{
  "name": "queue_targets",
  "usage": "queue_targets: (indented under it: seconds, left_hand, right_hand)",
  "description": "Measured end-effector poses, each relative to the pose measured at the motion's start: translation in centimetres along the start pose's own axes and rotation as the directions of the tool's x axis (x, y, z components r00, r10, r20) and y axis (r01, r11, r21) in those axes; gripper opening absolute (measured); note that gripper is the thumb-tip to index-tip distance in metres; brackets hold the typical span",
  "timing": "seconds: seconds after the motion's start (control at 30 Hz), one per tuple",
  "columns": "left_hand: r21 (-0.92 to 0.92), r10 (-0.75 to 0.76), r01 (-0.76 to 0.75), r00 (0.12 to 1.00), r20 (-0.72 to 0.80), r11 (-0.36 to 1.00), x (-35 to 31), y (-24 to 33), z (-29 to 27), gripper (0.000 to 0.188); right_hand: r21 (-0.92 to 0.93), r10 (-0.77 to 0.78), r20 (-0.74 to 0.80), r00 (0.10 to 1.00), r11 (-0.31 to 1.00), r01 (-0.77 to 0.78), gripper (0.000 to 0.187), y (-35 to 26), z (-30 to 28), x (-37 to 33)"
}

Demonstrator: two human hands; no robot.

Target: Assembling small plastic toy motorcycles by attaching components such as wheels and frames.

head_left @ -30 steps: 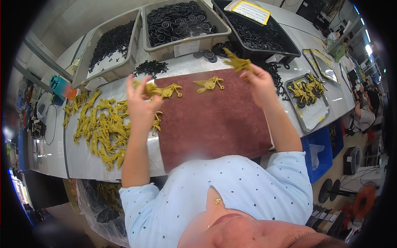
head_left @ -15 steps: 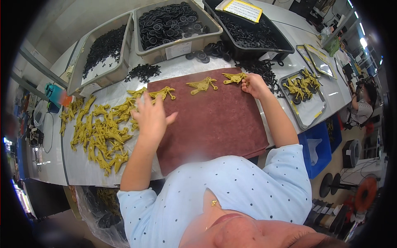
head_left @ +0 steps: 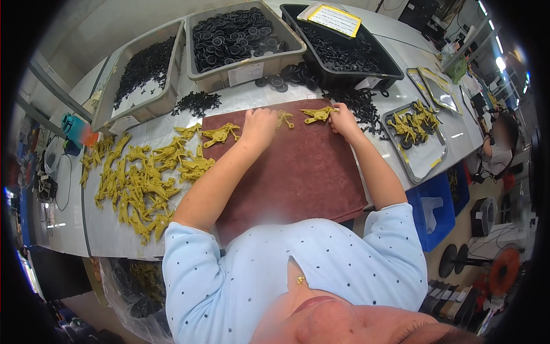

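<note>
Three yellow plastic frame-like parts lie in a row along the far side of a dark red mat. My right hand pinches the right end of the rightmost yellow part. Over the left half of the middle yellow part is my left hand, its fingers curled closed on it; the grip point itself is hidden. The third yellow part rests at the mat's left edge, touched by neither hand.
Left of the mat spreads a pile of yellow parts. Behind stand a bin of small black pieces, a bin of black wheels and a black bin. A metal tray at right holds yellow parts with black wheels.
My left hand has moved right from the leftmost part and its spread fingers have closed at the middle part. My right hand stays at the rightmost part.
</note>
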State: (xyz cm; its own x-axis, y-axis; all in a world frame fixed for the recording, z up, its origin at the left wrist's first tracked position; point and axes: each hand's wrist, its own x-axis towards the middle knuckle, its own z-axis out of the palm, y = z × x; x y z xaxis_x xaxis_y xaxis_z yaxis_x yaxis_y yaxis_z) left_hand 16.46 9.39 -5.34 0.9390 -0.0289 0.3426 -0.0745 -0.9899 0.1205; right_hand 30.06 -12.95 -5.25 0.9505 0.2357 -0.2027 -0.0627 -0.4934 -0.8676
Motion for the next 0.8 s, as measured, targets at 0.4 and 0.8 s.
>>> queue_targets:
  seconds: [0.4,0.8]
  left_hand:
    - [0.062,-0.094,0.089,0.993,0.077,0.994,-5.2,1.3,-6.1,0.05]
    - [0.124,-0.496,0.546,0.819,-0.289,0.829,-19.7,-9.5,-12.0,0.038]
  right_hand:
    - [-0.752,-0.469,0.03,0.882,0.571,0.329,0.038,0.6,1.6,-2.0]
    - [-0.173,-0.621,0.641,0.451,0.455,0.873,0.039,-7.4,11.2,-12.7]
